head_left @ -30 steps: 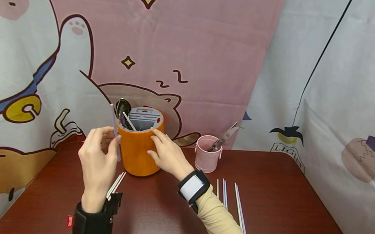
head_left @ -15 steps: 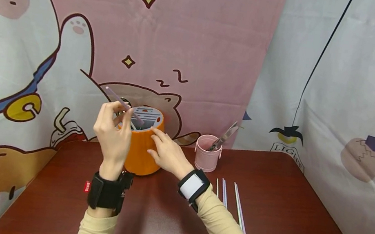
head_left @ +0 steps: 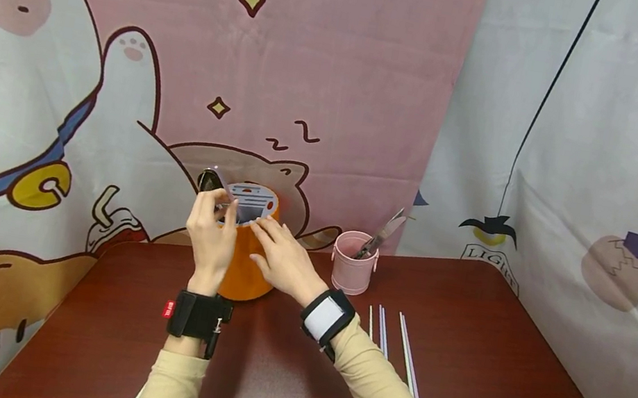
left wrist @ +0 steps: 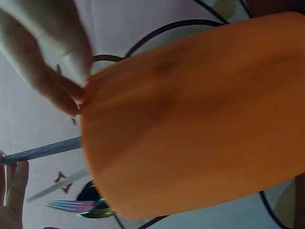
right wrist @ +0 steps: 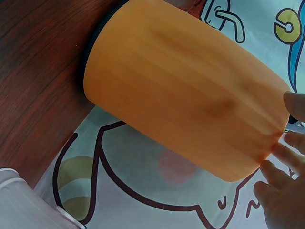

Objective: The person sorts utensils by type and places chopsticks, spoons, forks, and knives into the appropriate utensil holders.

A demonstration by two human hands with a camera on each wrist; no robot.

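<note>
The left hand (head_left: pixel 212 234) pinches a thin, pale lilac stick (left wrist: pixel 50 149) between thumb and fingers, its lower end at the mouth of an orange cylindrical holder (head_left: pixel 243 274); the right hand (head_left: pixel 286 258), fingers extended, touches the holder's rim; farther right, a pink bucket (head_left: pixel 351 277) stands on the red-brown table (head_left: pixel 487 368)

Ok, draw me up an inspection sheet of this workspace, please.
Surface: red-brown table, glossy where light reflects.
Job's things: lavender stick at the mouth of the orange holder; loose sticks lie on the table.
Clutter: fork and spoon stick out of the holder; pink bucket holds metal utensils.
Grippers: left hand pinches the lavender stick; right hand touches the holder near its rim.
Cables: nothing seen on the table.
Surroundings: cartoon-printed fabric hangs behind.
</note>
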